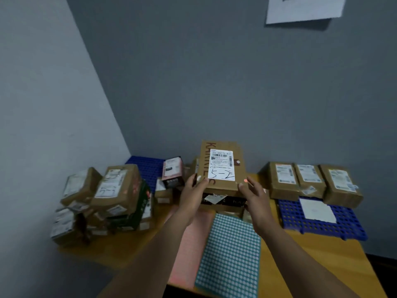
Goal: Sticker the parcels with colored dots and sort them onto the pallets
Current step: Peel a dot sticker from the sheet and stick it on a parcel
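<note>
A brown cardboard parcel (pixel 222 166) with a white label marked "5-2" is held tilted up over the table's middle. My left hand (pixel 194 191) grips its lower left corner, thumb on the top face. My right hand (pixel 253 194) holds the lower right corner, and a small pink dot sticker (pixel 245 180) sits at its fingertip on the box. Below the hands lie a teal dot-sticker sheet (pixel 232 254) and a pink sticker sheet (pixel 189 244). A blue pallet (pixel 318 222) at right carries three brown parcels (pixel 309 179).
A heap of unsorted parcels (pixel 107 203) fills the left of the wooden table (pixel 322 265). Another blue pallet (pixel 148 168) lies at the back left with a small pink-and-black box (pixel 173 171). A white card (pixel 318 210) lies on the right pallet. Grey walls close in behind.
</note>
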